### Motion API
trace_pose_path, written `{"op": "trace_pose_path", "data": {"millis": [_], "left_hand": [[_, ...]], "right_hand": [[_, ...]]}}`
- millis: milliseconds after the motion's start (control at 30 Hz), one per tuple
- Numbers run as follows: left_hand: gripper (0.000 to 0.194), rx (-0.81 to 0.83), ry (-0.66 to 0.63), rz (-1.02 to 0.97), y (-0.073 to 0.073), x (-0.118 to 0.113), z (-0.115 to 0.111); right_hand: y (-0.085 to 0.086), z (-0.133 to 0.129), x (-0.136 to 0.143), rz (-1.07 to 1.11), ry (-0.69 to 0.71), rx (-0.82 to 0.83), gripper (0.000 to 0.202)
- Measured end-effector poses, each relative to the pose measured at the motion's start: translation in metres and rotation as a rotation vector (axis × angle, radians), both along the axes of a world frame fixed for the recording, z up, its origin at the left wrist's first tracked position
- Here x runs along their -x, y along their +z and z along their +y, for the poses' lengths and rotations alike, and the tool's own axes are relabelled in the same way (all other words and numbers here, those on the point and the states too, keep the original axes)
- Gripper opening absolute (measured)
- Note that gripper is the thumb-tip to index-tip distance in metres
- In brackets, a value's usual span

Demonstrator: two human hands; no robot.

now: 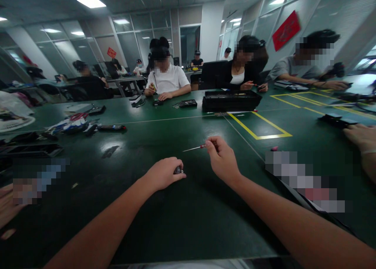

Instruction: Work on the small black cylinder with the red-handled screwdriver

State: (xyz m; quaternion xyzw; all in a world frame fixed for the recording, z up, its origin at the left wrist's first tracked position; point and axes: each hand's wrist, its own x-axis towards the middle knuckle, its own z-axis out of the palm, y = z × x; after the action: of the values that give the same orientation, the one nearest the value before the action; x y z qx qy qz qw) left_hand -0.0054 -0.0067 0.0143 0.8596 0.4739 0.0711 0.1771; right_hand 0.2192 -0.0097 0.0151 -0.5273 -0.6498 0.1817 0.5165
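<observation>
- The left hand (166,173) is curled around a small grey part (178,170), thumb below and fingers over it; most of the part is hidden, so I cannot tell what it is. The closed grip probably steadies something so small.
- The right hand (221,159) is clamped on a screwdriver (195,148), thumb and fingers pinching the red handle. Being held at the handle leaves the thin shaft bare, probably so that the tip can be aimed with the fingertips.
- The shaft points left, its tip near the left hand's knuckles but apart from the part — driver and part do not touch.
- Both hands are over the near middle of the green bench (188,226), which likely suits the person's reach and view.
- Off to the left lies a dark tool (112,128); a black case (232,101) stands on the far side, behind the yellow tape (274,137) — both well apart from the hands.
</observation>
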Motion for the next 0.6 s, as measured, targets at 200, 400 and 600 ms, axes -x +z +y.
{"op": "trace_pose_path", "data": {"millis": [200, 400, 600], "left_hand": [[0.029, 0.095, 0.161, -0.165, 0.017, 0.019, -0.002], [0.040, 0.071, 0.477, -0.407, 0.038, 0.073, -0.009], [0.017, 0.068, 0.906, -0.932, 0.048, 0.145, -0.033]], "right_hand": [[-0.001, 0.001, -0.001, 0.011, 0.015, 0.016, 0.022], [0.000, 0.000, -0.001, 0.009, 0.028, 0.024, 0.021], [-0.002, 0.000, -0.001, 0.029, 0.046, 0.046, 0.021]]}}
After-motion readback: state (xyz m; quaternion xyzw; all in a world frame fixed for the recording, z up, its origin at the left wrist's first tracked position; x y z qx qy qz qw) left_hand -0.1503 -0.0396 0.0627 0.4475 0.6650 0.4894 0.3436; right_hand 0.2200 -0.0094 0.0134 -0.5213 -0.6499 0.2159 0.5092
